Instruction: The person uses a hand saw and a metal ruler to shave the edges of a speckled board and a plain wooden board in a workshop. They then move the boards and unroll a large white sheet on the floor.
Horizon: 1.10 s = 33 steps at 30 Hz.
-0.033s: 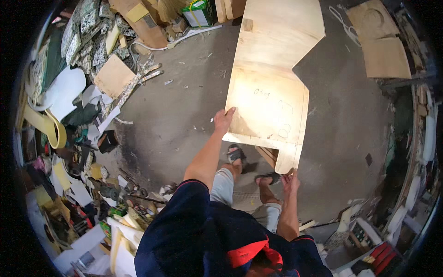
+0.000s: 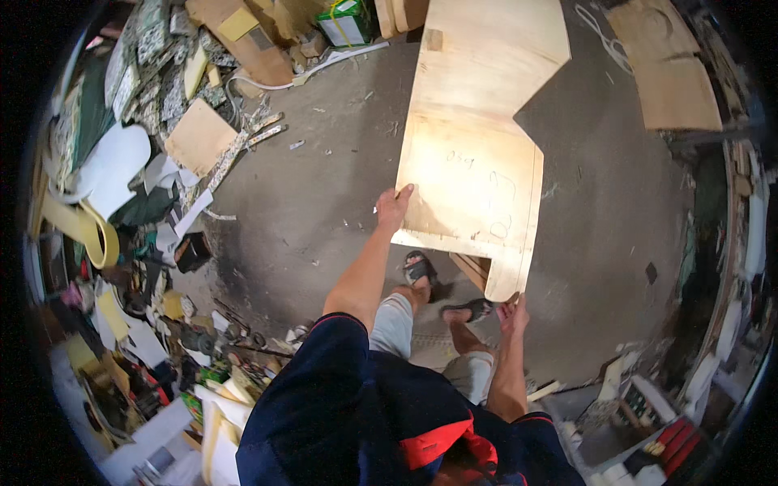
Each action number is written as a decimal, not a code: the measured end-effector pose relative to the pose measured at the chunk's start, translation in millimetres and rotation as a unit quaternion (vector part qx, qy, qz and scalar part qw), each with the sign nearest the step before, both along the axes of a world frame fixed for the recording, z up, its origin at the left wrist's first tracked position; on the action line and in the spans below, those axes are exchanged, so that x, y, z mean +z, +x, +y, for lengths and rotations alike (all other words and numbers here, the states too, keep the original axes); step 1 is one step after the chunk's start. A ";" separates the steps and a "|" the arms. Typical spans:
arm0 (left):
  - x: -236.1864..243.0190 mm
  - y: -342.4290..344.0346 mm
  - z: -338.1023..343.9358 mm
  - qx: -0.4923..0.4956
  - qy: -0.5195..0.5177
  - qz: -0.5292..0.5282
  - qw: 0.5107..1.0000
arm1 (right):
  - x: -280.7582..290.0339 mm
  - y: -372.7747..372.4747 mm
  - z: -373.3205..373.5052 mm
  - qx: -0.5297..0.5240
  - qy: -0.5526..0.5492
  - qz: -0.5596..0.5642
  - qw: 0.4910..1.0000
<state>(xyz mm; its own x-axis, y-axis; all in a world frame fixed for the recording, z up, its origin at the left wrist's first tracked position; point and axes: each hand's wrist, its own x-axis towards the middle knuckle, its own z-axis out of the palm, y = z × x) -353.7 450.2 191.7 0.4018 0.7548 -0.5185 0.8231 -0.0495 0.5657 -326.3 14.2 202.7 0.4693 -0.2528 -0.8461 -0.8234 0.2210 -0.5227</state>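
A large pale plywood panel [image 2: 470, 130], with an angular notch in its right side and pencil marks on its face, stretches from before me to the far edge. My left hand [image 2: 393, 208] is closed on its left edge near the near corner, thumb on top. At the narrow tongue on the panel's near right end, my right hand [image 2: 511, 314] pinches the tip. Beneath the panel, in the gap beside that tongue, a brown wooden strip [image 2: 470, 270] shows; what it joins is hidden.
Foam scraps [image 2: 154, 49], white sheet offcuts [image 2: 109, 166] and boards are heaped along the left. A green box [image 2: 344, 23] stands at the back. Brown board pieces [image 2: 674, 93] lie far right, near a white cord [image 2: 604, 40]. My sandalled feet [image 2: 419, 270] are on the grey floor.
Almost nothing differs. The panel's near tip and my right hand sit very slightly farther up; both hands keep their hold.
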 end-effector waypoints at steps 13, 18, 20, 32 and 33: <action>57.7 -21.5 116.2 -0.034 -0.111 -0.031 0.993 | 70.8 -81.2 110.7 0.077 -0.150 -0.081 0.982; 100.8 -60.9 192.2 -0.150 -0.067 -0.032 0.986 | 94.5 -150.7 182.2 0.039 -0.245 -0.099 0.964; 116.4 -73.0 221.9 -0.182 -0.032 -0.016 0.983 | 101.0 -177.5 216.8 0.022 -0.249 -0.120 0.961; 82.7 -192.1 465.7 -0.258 -0.011 0.014 0.966 | 65.8 -420.4 482.3 -0.088 -0.325 -0.046 0.940; 82.1 -211.1 491.5 -0.243 -0.037 0.048 0.968 | 65.9 -447.4 514.1 -0.086 -0.307 -0.061 0.946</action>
